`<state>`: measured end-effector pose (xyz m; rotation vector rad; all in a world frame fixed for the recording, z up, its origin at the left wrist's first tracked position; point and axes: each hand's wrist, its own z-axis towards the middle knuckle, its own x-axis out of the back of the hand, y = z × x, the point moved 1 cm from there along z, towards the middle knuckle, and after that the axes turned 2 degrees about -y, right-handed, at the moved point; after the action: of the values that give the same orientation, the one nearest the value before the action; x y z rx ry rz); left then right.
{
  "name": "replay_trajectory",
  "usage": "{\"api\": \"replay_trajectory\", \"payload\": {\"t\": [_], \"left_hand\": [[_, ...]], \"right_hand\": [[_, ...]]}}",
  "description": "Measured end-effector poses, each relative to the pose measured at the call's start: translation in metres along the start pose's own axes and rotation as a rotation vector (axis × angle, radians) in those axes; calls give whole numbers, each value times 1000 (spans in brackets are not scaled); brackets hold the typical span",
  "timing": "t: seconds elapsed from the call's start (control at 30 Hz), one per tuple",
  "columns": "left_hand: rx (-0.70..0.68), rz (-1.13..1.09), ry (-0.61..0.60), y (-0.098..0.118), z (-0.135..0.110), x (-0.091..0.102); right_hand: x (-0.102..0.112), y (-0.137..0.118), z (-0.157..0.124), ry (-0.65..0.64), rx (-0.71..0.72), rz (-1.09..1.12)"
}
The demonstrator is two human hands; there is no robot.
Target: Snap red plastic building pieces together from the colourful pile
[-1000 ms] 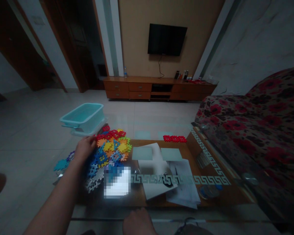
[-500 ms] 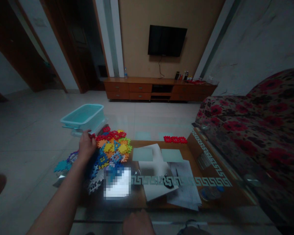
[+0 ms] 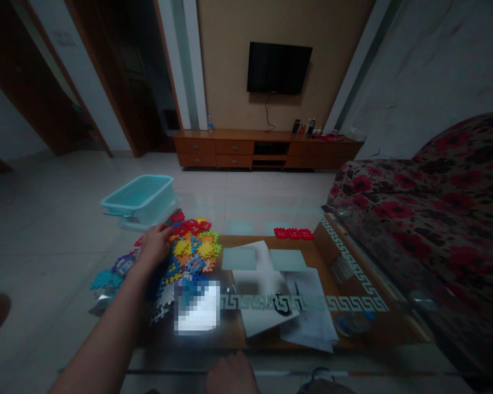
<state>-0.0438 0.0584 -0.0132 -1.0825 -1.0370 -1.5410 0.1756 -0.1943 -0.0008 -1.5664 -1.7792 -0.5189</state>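
A flowered sofa (image 3: 388,186) fills the right side, a low wooden cabinet (image 3: 234,150) runs along the far wall, and nearest stands the glass worktop (image 3: 345,302) with its patterned border. A dark television (image 3: 279,68) hangs above the cabinet. A heap of coloured toy pieces (image 3: 184,248) lies on the left of the worktop, and just beyond it sits a pale turquoise tub (image 3: 160,205). White papers (image 3: 257,306) show through the glass right of the heap. The left hand (image 3: 155,245) rests over the heap's left part, fingers bent toward orange and red pieces; whether its grip is clamped on one, I cannot tell. The right hand (image 3: 232,373) is at the near edge, its grip too hidden to tell. A red strip (image 3: 293,233) lies well apart, farther right.
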Motion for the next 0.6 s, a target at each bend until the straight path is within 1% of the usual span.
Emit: {"api": "replay_trajectory", "payload": {"t": [0.1,0.23,0.47,0.6], "left_hand": [[33,62,-78,6,-1,1],[52,67,-121,9,-1,-1],[53,133,-176,8,0,-2],[38,173,-201,11,-2,0]], "right_hand": [[-5,-1,4,27,9,27],[-6,-2,5,59,-8,34],[8,1,-5,-30,37,-2],[4,2,-3,-7,37,-10]]}}
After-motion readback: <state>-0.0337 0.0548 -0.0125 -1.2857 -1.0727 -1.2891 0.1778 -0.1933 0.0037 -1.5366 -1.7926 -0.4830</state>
